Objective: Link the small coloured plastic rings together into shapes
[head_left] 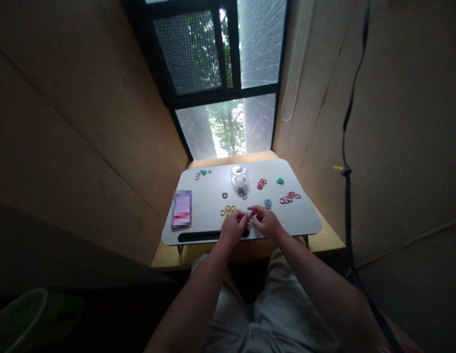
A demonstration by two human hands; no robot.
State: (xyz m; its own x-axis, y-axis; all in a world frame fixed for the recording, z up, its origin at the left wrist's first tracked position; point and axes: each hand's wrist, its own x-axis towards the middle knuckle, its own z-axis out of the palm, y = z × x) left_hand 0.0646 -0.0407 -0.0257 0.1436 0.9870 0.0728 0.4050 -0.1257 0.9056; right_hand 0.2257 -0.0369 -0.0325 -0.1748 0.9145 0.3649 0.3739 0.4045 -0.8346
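Bringing their fingertips close together over the near edge, the left hand and right hand work at a small blue ring that shows in the narrow gap between them. The left fingers are bunched and the right ones curl in with the index finger lifted; which hand, if either, has the ring pinched I cannot tell. It looks very light, probably smooth and a little springy, too small for a whole-hand grasp; the rim between thumb and forefinger seems the place to take it, gently, since a thin band could slip or flick away. Just beside the left hand lie yellow rings; beyond the right hand sit blue rings, with pink rings further right. A clear jar stands upright near the far side, presumably slick and breakable, best held round its body. The table is white, smooth and round-cornered, with a phone at its left and a dark strip along the near edge. It stands on a yellow ledge between plain walls, dim except for the window ahead
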